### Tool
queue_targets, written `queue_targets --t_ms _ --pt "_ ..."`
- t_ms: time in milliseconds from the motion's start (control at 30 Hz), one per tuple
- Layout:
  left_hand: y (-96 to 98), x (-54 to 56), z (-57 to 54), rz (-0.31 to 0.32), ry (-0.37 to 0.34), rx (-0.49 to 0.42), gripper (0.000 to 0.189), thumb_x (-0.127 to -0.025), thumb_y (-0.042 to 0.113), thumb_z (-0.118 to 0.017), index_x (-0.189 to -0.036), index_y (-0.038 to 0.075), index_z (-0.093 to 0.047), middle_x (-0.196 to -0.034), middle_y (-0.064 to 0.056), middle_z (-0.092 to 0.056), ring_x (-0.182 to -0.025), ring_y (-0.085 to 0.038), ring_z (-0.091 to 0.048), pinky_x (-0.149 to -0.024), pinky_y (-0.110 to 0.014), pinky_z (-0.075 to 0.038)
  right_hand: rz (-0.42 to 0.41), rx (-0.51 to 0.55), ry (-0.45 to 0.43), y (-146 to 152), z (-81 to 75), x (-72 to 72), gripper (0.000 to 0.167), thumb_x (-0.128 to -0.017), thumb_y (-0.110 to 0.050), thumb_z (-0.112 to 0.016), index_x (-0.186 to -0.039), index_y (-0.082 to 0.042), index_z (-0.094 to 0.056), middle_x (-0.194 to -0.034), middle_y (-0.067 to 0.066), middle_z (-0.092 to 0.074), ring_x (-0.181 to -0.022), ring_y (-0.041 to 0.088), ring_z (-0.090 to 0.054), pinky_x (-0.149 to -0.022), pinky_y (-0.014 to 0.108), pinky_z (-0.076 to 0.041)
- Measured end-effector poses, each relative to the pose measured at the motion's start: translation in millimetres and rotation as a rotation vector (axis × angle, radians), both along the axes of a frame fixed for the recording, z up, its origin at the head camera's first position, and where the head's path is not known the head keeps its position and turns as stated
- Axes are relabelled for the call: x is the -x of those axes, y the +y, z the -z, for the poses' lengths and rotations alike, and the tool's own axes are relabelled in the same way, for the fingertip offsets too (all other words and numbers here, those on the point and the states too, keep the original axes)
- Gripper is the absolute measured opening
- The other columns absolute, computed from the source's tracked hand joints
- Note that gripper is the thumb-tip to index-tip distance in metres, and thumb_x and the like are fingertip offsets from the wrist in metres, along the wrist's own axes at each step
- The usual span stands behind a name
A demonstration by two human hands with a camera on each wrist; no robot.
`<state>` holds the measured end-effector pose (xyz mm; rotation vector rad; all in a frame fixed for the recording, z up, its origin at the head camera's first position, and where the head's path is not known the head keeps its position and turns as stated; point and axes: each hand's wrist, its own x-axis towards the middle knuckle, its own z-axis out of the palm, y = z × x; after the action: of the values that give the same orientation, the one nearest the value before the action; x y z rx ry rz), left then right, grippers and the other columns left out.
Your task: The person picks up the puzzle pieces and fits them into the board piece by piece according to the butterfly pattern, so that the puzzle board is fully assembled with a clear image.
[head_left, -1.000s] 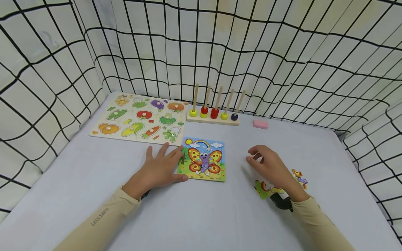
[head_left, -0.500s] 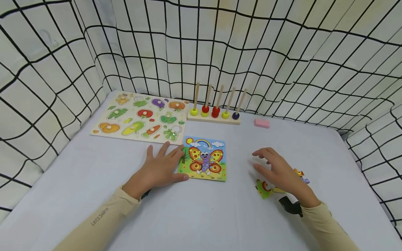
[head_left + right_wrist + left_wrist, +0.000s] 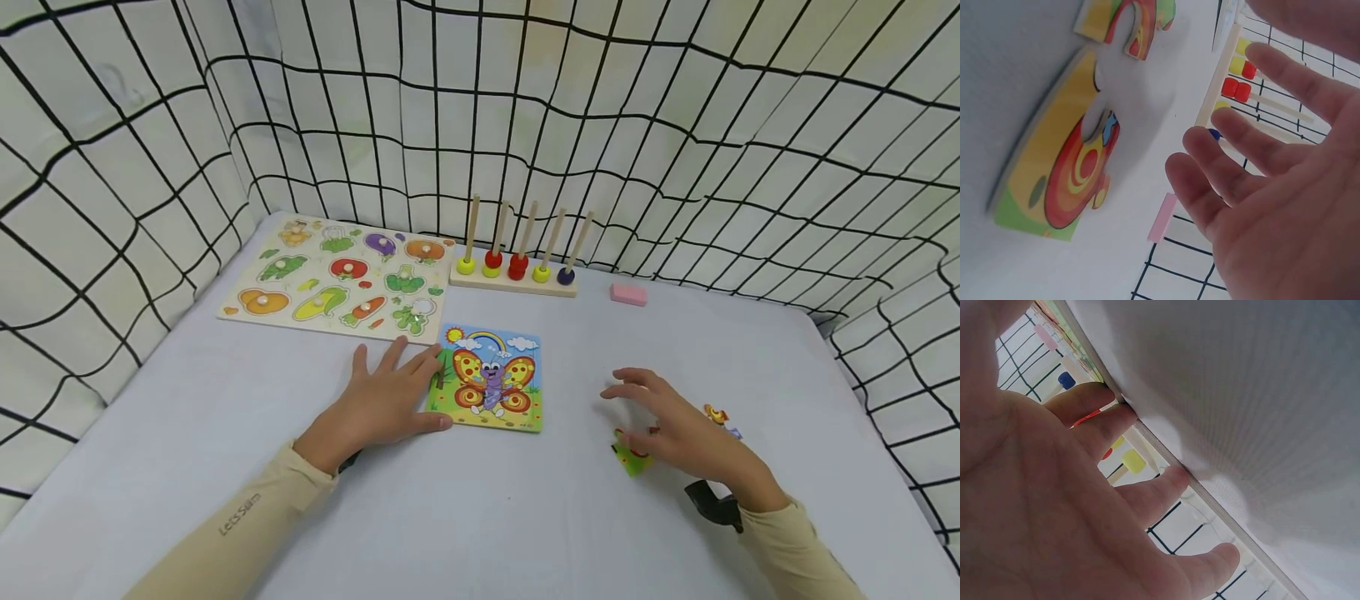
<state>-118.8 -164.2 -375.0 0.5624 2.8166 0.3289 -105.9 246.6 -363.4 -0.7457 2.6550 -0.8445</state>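
A square butterfly puzzle, its picture whole as seen from above, lies flat on the white table. My left hand is spread at its left side, with fingertips and thumb right at the edge. My right hand hovers above loose puzzle pieces with parted, lightly bent fingers and nothing held. One green-cornered piece shows below its thumb, and another piece peeks out behind the hand. In the right wrist view, a yellow piece with a red spiral lies near a curved piece; the palm faces them.
A vegetable peg puzzle board lies at the back left. Beside it stands a wooden bead stacker with upright pegs. A pink block sits to its right. Black netting over white cloth walls in the table.
My right hand has moved right and nearer to me, over the loose pieces, and its thumb and fingers have spread apart. The left hand stays at the butterfly puzzle's edge.
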Motion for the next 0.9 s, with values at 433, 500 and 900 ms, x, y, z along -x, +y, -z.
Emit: queue_targets --t_ms 433,500,900 --pt "0.7 0.9 0.9 -0.001 -0.009 0.004 0.085 -0.095 0.057 -0.076 -0.159 0.008 -0.050 -0.173 -0.012 -0.033 -0.158 -0.051 -0.017 -0.113 -0.087 -0.007 -0.034 -0.051 -0.029 3 8.1 -5.4 0.047 -0.096 -0.015 -0.080 -0.139 -0.026 -0.064 -0.168 0.011 -0.035 -0.148 0.041 -0.038 -0.100 0.055 -0.053" --pt "0.6 1.0 1.1 -0.001 -0.011 0.000 0.085 -0.095 0.057 -0.076 -0.159 0.008 -0.050 -0.173 -0.012 -0.033 -0.158 -0.051 -0.017 -0.113 -0.087 -0.007 -0.039 -0.050 -0.030 4 9.5 -5.3 0.048 -0.095 -0.013 -0.080 -0.138 -0.026 -0.064 -0.169 0.011 -0.034 -0.150 0.042 -0.036 -0.103 0.059 -0.051" --pt "-0.2 1.1 0.5 -0.006 -0.012 0.004 0.085 -0.095 0.058 -0.076 -0.159 0.009 -0.050 -0.174 -0.011 -0.032 -0.159 -0.051 -0.015 -0.113 -0.086 -0.006 -0.051 -0.047 -0.031 2 11.4 -3.9 0.051 -0.093 -0.009 -0.082 -0.137 -0.025 -0.065 -0.170 0.014 -0.033 -0.154 0.045 -0.027 -0.114 0.071 -0.035"
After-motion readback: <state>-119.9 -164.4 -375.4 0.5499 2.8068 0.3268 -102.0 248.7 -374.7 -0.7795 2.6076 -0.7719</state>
